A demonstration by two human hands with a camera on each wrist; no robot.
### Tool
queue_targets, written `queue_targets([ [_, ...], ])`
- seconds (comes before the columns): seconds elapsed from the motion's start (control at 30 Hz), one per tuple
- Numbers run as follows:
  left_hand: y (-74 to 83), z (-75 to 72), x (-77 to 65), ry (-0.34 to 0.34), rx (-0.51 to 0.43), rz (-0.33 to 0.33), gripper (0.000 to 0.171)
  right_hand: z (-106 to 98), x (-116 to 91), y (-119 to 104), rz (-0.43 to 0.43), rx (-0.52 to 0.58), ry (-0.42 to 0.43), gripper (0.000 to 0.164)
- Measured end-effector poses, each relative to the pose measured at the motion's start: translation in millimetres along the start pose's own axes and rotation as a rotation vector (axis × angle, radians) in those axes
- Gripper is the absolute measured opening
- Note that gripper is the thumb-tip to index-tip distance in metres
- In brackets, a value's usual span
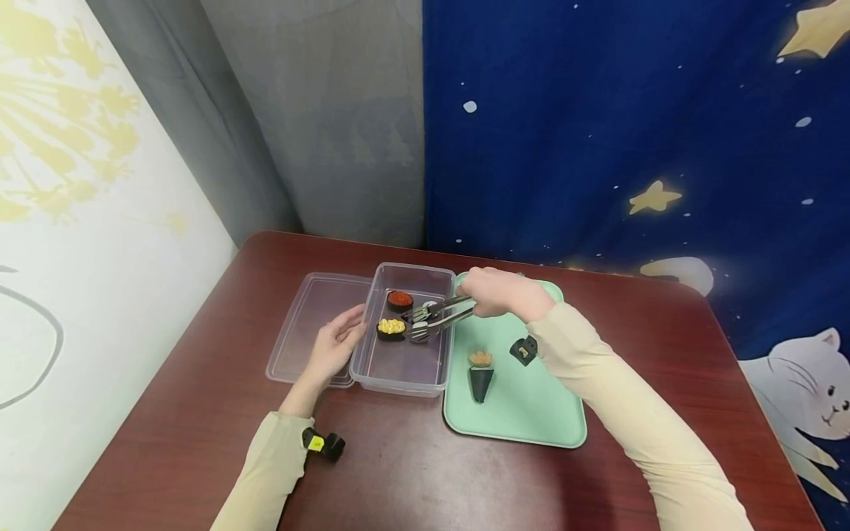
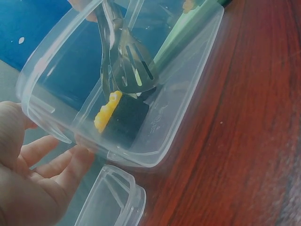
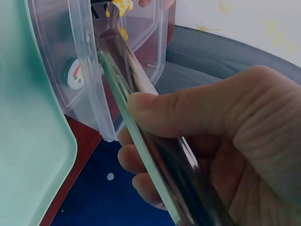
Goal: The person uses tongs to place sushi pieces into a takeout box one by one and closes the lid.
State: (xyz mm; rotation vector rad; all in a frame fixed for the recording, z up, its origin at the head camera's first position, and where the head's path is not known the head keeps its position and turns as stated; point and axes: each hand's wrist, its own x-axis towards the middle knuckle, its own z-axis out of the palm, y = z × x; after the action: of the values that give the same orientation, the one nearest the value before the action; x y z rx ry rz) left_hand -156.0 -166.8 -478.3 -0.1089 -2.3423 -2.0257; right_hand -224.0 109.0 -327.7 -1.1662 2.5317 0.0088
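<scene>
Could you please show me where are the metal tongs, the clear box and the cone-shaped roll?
Metal tongs (image 3: 176,160), right wrist view: on the shiny handle.
Clear box (image 1: 403,363), head view: on its bare floor inside.
Cone-shaped roll (image 1: 481,383), head view: on its dark wrapper.

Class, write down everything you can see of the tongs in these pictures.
The tongs look like shiny, silver-coloured metal, with two long arms and broad ends, at least one cut with slots. The right hand grips them, its thumb pressed on one arm. They reach over the side wall of the clear box, their ends inside, close to the corn-topped piece. In the head view the arms stand apart; whether they pinch anything is unclear.
</scene>
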Motion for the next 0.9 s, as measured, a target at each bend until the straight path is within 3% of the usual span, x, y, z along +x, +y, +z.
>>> queue_targets([
  [0.3,1.7,0.0,-0.1,0.009,0.011,0.012,0.04,-3.2,3.9,-9.0,0.058,-0.029,-0.028,0.025],
  [0.53,1.7,-0.1,-0.2,0.006,0.017,0.004,0.04,-3.1,-1.0,-5.7,0.055,-0.013,-0.012,0.025],
  [0.7,2.0,-0.4,-1.0,0.001,0.027,-0.004,0.041,-0.9,-12.7,5.8,0.028,0.03,0.025,0.025],
  [0.9,2.9,-0.4,-1.1,-0.005,0.024,-0.015,0.041,10.7,-36.6,26.1,-0.024,0.15,0.13,0.043],
])
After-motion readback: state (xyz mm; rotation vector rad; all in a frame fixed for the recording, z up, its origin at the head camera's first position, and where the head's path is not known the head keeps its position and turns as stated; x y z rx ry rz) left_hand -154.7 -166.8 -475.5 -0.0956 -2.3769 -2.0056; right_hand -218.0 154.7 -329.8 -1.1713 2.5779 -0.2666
